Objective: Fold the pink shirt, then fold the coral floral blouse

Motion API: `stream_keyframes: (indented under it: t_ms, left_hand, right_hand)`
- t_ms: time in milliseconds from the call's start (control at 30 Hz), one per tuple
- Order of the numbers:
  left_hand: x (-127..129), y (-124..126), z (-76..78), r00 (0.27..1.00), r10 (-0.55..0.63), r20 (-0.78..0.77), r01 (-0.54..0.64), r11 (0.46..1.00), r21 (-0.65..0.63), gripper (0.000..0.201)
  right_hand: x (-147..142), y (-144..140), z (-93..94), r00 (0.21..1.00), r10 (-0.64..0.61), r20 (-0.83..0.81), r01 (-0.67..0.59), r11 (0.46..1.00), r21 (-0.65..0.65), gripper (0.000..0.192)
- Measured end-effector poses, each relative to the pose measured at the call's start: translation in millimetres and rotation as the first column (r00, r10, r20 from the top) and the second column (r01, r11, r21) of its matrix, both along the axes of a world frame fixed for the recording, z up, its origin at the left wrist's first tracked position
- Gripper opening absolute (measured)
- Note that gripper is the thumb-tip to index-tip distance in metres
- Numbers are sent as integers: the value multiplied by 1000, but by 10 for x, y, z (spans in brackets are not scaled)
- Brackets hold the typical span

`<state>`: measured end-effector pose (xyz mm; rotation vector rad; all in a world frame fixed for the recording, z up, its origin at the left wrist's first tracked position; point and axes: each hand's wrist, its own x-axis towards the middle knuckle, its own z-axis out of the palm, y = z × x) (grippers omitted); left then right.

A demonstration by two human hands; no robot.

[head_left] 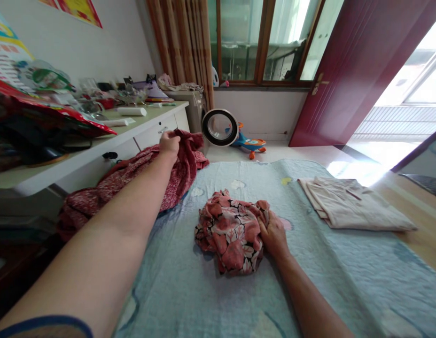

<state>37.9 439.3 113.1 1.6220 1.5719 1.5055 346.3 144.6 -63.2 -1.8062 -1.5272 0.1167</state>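
My left grip pinches red cloth, my right grip clutches floral cloth; both remain unfolded. Beige garment lies already folded.

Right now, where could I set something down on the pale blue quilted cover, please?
The cover is bare on the near side of the crumpled pink leaf-print cloth, and between the right hand and the folded beige cloth. It is crowded along its left side, where the left hand grips a bunched dark-red patterned cloth beside the cluttered pale countertop.
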Motion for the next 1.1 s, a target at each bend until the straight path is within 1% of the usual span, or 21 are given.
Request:
stream_keyframes:
  t_ms: [67,100,133,200,233,267,300,333,400,433,467,500,567,600,667,700,767,833,933,1033,1100]
  left_hand:
    - [-169,-21,76,992,123,13,-123,990,69,74]
    - [-240,-56,79,988,154,-5,-153,984,87,80]
    - [-292,-107,60,982,176,-65,-169,980,105,82]
    - [-325,-255,-37,955,155,-254,-126,984,127,69]
    - [-303,-351,-107,919,117,-377,-72,989,130,56]
    - [-258,-459,-186,862,84,-500,-15,990,142,44]
    - [-195,-579,-269,785,36,-619,63,988,138,36]
    - [-120,-708,-354,695,-36,-718,145,985,91,32]
    - [36,-988,-510,613,-150,-776,263,965,22,27]
    - [104,-1136,-577,554,-211,-806,317,948,-31,26]
    - [161,-1287,-633,507,-275,-817,350,932,-96,26]
    - [204,-1440,-679,486,-327,-811,360,920,-156,26]
    - [248,-1748,-742,481,-455,-750,377,879,-292,26]
    - [255,-1899,-762,497,-523,-693,396,847,-354,25]
    - [252,-2183,-797,524,-695,-493,514,719,-468,25]
    - [249,-2308,-817,560,-739,-374,572,672,-471,27]
    - [252,-2504,-874,627,-762,-160,644,623,-444,33]
    - [278,-2614,-959,691,-723,-5,663,637,-395,42]
    - [362,-2637,-1113,770,-620,153,631,701,-332,55]
    - [457,-2607,-1219,813,-506,288,579,753,-312,52]
    - [487,-2617,-1225,819,-460,343,559,774,-296,44]
  right_hand:
    - [2,1,-8,1000,-2,11,2,1000,5,35]
    - [2,2,-10,1000,1,14,-1,1000,7,34]
    - [2,3,-12,1000,5,16,-5,1000,7,34]
    - [0,5,-14,1000,9,11,-10,1000,5,33]
    - [-2,5,-14,1000,9,6,-9,1000,4,32]
    - [-4,5,-14,1000,7,1,-7,1000,5,32]
    - [-6,5,-13,1000,5,-4,-5,1000,8,32]
    - [-8,5,-13,1000,2,-6,-2,1000,11,32]
    - [-8,4,-10,1000,-5,-13,5,1000,12,32]
    - [-6,5,-9,1000,-9,-19,9,1000,8,32]
    - [-4,5,-6,1000,-11,-27,11,1000,3,33]
    - [0,7,-3,999,-9,-37,9,1000,-2,33]
    - [6,10,6,998,4,-55,-4,1000,-2,34]
    - [7,11,12,998,11,-61,-11,1000,-1,35]
    - [8,8,28,997,19,-72,-19,1000,-2,35]
    - [6,3,39,997,18,-80,-18,1000,-7,35]
    - [-1,-19,64,992,21,-124,-25,999,-24,35]
    - [-10,-51,92,976,55,-211,-63,998,-29,34]
    - [-26,-99,135,924,181,-337,-185,982,20,34]
    - [-37,-121,206,867,294,-402,-282,955,90,36]
    - [-28,-125,296,836,319,-446,-318,945,79,36]
